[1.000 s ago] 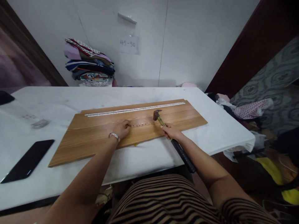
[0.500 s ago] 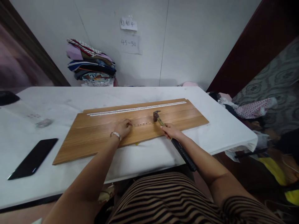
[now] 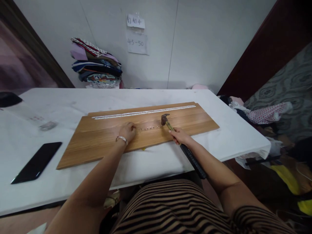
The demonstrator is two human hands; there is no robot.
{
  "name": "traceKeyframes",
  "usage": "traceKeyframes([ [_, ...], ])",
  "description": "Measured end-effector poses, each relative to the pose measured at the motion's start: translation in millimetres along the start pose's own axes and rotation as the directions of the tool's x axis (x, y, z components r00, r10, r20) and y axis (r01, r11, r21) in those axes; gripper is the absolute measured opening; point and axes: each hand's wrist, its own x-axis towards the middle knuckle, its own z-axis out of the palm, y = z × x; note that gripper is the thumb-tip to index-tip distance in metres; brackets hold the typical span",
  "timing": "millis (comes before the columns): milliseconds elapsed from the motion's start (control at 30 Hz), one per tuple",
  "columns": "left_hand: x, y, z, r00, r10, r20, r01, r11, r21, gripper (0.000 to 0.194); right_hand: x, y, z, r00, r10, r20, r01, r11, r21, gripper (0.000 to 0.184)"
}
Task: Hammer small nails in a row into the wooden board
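Observation:
My right hand (image 3: 179, 135) grips a claw hammer (image 3: 168, 124) by the upper part of its handle. The long black grip reaches back past my wrist. The hammer head hovers at or just above a wooden board (image 3: 192, 123), near the right end of a row of small nails (image 3: 147, 128); contact cannot be told. At the row's left end my left hand (image 3: 127, 131), with a bracelet at the wrist, rests on the board. Its fingers are pinched together, and whatever is between them is too small and hidden to name.
Two white strips (image 3: 146, 112) run along the board's far side. A black phone (image 3: 36, 162) lies on the white-covered table (image 3: 158, 165) at left, near a small clear plastic packet (image 3: 48, 126). Folded cloths (image 3: 97, 63) are stacked by the wall.
The view has shifted slightly. Both hands and the hammer keep nearly the same places over the board, my left hand still pinched at the row's left end.

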Motion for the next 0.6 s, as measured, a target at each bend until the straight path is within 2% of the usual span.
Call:
traceKeyframes([
  [300, 0.1, 2.7, -2.4, 0.999, -0.014, 0.032, 0.013, 0.999, 0.04, 0.022, 3.1, 2.2, 1.4, 1.0, 0.001, 0.012, -0.001, 1.0, -0.023, 0.036],
  [467, 0.0, 3.4, -2.4, 0.999, -0.019, 0.033, 0.018, 0.999, 0.042, 0.022, 4.7, 3.7, 0.3, 0.999, -0.047, 0.008, 0.047, 0.999, 0.01, 0.036],
  [600, -0.2, 5.4, -3.5, 0.999, -0.027, 0.033, 0.026, 0.999, 0.031, 0.022, 4.6, 5.0, 0.3, 1.0, -0.021, 0.017, 0.021, 1.0, -0.013, 0.036],
])
